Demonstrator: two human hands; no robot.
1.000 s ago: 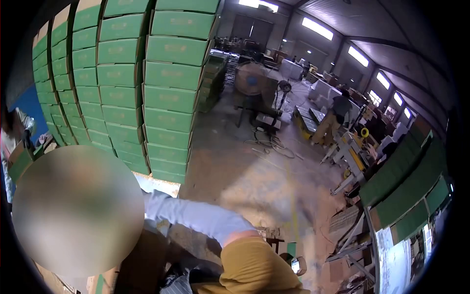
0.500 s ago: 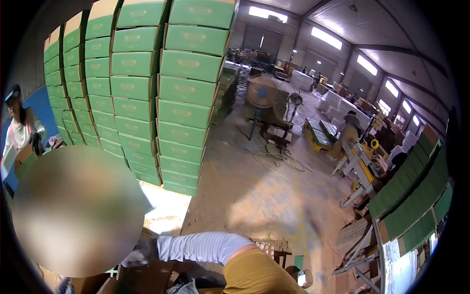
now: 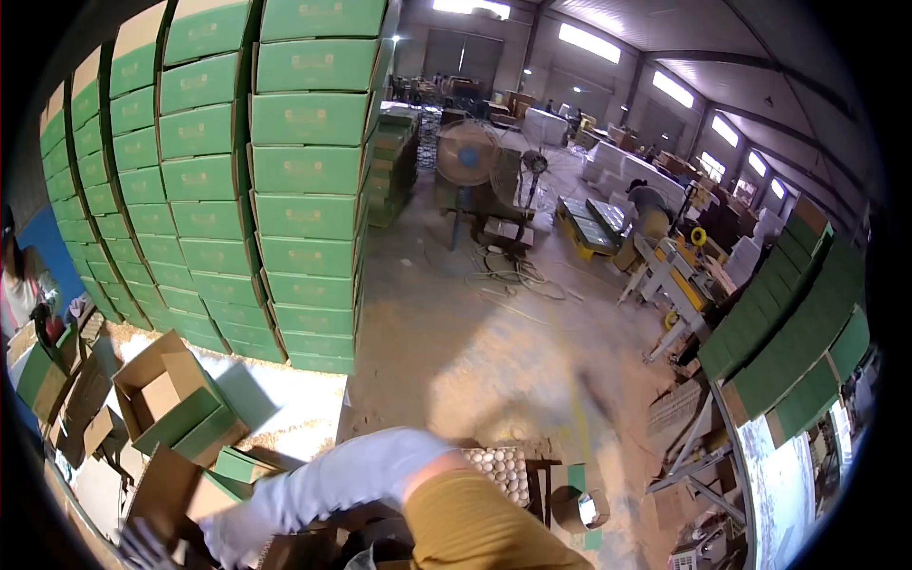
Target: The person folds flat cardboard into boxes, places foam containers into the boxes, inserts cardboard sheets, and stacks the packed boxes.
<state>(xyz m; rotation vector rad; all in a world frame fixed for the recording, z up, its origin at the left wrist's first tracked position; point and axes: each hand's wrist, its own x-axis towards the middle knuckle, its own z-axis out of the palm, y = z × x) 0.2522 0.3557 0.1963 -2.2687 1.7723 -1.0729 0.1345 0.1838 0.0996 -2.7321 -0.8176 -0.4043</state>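
Note:
My right hand (image 3: 233,534), gloved in grey below a pale sleeve cover, is low at the left beside an open cardboard box (image 3: 161,494). Its fingers are blurred, so I cannot tell whether they grip the box. My left hand (image 3: 147,546), also gloved, is at the bottom edge with its fingers spread near the same cardboard. Just beyond lies an open green-and-brown box (image 3: 176,394), tilted, its brown inside showing. A green flap (image 3: 242,465) shows next to my right forearm.
Tall stacks of green boxes (image 3: 309,171) rise at the left. A person (image 3: 28,285) stands at the far left edge. A tray of round pale pieces (image 3: 499,472) sits by my elbow. Farther off are a fan (image 3: 467,157), floor cables (image 3: 518,274) and a yellow-grey machine (image 3: 674,285).
The view has turned, so the stacks sit farther left. A large blurred patch is gone, and open boxes show there. My right hand is lower and farther left; my left hand's spread fingers show more.

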